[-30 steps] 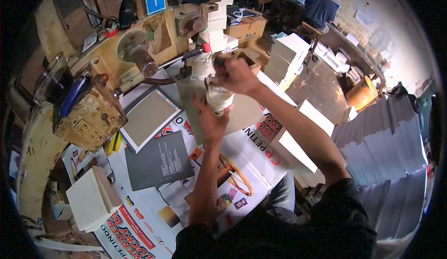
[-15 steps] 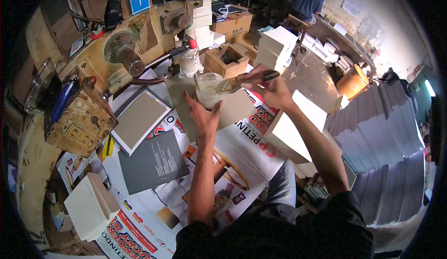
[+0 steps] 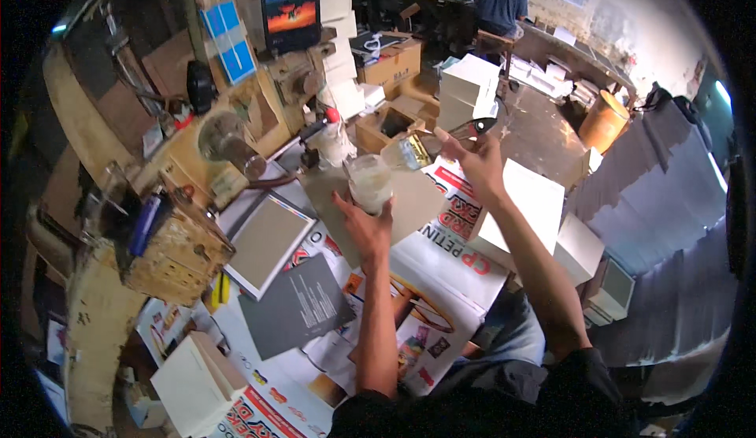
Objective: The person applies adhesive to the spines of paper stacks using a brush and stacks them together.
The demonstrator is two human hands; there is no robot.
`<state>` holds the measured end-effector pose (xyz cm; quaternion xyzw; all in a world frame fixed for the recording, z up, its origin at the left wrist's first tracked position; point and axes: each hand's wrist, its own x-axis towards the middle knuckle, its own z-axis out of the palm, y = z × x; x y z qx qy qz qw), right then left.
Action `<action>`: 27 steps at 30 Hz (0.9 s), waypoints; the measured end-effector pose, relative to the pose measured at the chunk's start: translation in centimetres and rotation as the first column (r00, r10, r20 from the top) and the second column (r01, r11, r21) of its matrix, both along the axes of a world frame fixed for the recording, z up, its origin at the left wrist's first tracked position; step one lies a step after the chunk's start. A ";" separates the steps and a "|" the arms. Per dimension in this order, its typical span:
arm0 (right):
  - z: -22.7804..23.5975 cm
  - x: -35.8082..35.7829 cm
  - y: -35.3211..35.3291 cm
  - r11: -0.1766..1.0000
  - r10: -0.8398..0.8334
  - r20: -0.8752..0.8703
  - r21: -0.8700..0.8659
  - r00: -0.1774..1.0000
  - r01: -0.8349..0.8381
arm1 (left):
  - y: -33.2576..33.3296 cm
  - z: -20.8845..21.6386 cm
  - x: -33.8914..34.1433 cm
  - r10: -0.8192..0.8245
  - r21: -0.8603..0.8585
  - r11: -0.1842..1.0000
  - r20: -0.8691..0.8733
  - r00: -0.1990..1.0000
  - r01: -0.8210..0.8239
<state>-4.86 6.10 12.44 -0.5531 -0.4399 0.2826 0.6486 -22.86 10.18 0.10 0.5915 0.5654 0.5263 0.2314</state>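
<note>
My left hand is wrapped round a clear jar with whitish stuff inside, standing over a grey-brown board. My right hand grips a wide flat paintbrush by its dark handle. The pale bristles point left, close to the jar's rim on its right side. Left of the jar, a framed grey-brown sheet and a dark grey printed cover lie on a colourful printed banner.
Behind the jar are a wooden box and a white-wrapped bottle. Paper blocks stand at right and lower left. A machine with a stained block edges the left. Far back, a person sits on a stool.
The paintbrush has come out of the jar's mouth and now sits to its right. My right hand has shifted with it. The whole view has turned, moving the scene across.
</note>
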 end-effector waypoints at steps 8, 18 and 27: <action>-2.1 -3.5 0.6 0.953 -0.271 0.144 -0.101 0.952 0.286 | 1.4 -2.8 0.1 -0.079 0.078 0.995 0.197 0.977 0.065; -1.8 1.6 -6.0 0.992 -0.124 -0.206 -0.037 0.971 0.119 | -0.7 -0.5 -0.1 -0.025 0.125 0.992 0.047 0.999 0.019; -1.6 15.3 -26.5 0.907 -0.216 -0.376 0.264 0.901 0.328 | -9.7 10.1 8.8 -0.516 0.488 0.750 0.010 0.857 0.446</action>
